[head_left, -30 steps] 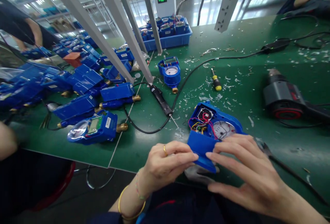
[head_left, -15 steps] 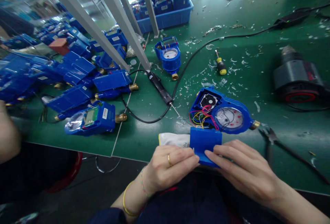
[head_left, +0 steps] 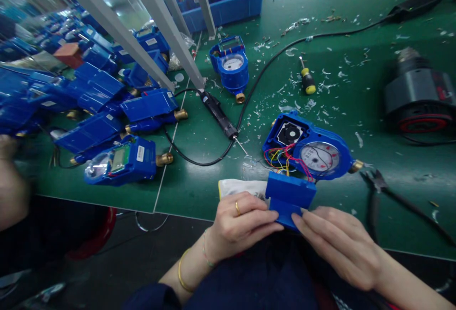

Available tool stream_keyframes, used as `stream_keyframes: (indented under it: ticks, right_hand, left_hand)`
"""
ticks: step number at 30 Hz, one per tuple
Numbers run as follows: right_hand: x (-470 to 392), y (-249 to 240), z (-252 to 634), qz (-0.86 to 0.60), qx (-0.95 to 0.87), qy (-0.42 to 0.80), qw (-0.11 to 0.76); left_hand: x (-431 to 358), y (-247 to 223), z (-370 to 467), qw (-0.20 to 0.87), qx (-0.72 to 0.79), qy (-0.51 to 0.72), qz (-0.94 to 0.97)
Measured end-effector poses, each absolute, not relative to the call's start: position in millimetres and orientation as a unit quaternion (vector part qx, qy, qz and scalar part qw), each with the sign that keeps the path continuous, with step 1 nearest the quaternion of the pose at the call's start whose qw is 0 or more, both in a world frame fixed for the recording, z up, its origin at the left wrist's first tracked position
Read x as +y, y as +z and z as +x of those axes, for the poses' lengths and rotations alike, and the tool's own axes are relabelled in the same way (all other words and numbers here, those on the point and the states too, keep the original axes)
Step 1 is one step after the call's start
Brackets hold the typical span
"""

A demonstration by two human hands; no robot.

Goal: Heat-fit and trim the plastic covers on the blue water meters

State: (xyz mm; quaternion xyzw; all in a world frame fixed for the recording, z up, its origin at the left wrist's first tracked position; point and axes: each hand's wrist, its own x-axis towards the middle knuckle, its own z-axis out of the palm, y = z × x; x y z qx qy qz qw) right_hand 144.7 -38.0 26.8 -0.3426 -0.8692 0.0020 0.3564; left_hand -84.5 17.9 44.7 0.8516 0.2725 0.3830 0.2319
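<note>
We pinch the blue rectangular plastic cover [head_left: 289, 197] at the bench's near edge, left hand [head_left: 242, 224] and right hand [head_left: 338, 241] closed on its lower corners | it touches the opened blue round-dial water meter [head_left: 309, 146] | keep coloured wires [head_left: 281, 157] slack, grip even, avoid white packet [head_left: 242, 187].

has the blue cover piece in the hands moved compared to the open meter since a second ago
Yes. The blue cover, pinched by the left hand and right hand, has come off the open meter toward the table's near edge, uncovering the dial.
</note>
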Motion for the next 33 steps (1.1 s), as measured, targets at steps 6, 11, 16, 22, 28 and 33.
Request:
stream_keyframes:
  ticks: [6, 11, 16, 22, 28, 33]
  right_hand:
    - [-39, 24, 146, -0.334, -0.877, -0.001, 0.345]
    - [-40, 22, 146, -0.329, -0.879, 0.009, 0.345]
    - [-41, 24, 151, -0.356, -0.868, 0.019, 0.345]
    - [-43, 32, 164, -0.381, -0.853, 0.026, 0.355]
    - [-57, 21, 180, -0.433, -0.832, -0.003, 0.347]
    - [-66, 10, 197, -0.460, -0.816, -0.018, 0.349]
  left_hand:
    - [14, 41, -84, 0.219, 0.301, 0.417, 0.829]
    - [15, 37, -87, 0.303, 0.324, 0.415, 0.794]
    - [32, 46, -93, 0.306, 0.378, 0.390, 0.782]
    - [61, 67, -71, 0.340, 0.321, 0.273, 0.841]
    - [77, 80, -48, 0.250, 0.293, 0.174, 0.906]
    - [99, 99, -40, 0.200, 0.197, 0.179, 0.943]
